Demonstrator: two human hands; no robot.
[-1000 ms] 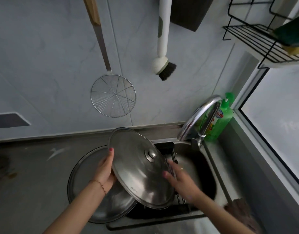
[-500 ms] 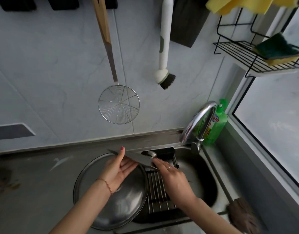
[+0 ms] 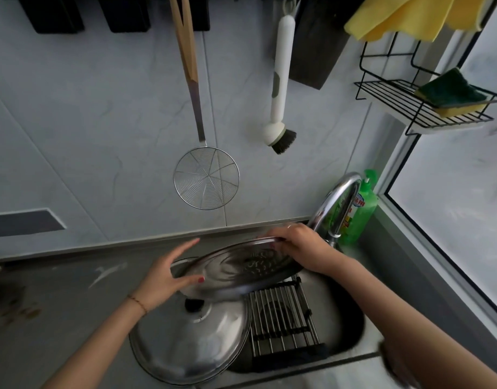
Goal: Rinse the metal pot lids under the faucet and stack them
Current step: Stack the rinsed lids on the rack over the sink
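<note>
A wire skimmer (image 3: pixel 206 178) and a dish brush (image 3: pixel 281 80) hang on the wall. A sponge (image 3: pixel 452 92) sits on the wire shelf (image 3: pixel 396 99); green soap bottle (image 3: pixel 361 211) by the window.

Green dish soap bottle (image 3: pixel 362 211) behind faucet (image 3: pixel 335 202), at sink's far right corner: label in red, blue, white and yellow. Red Chinese characters on upper part of label, one looks like "用"; others partly hidden by faucet spout and too blurred to read. Lower label: small yellow and red print, illegible. No brand name readable. No other text, number or sign legible elsewhere in view.
</note>
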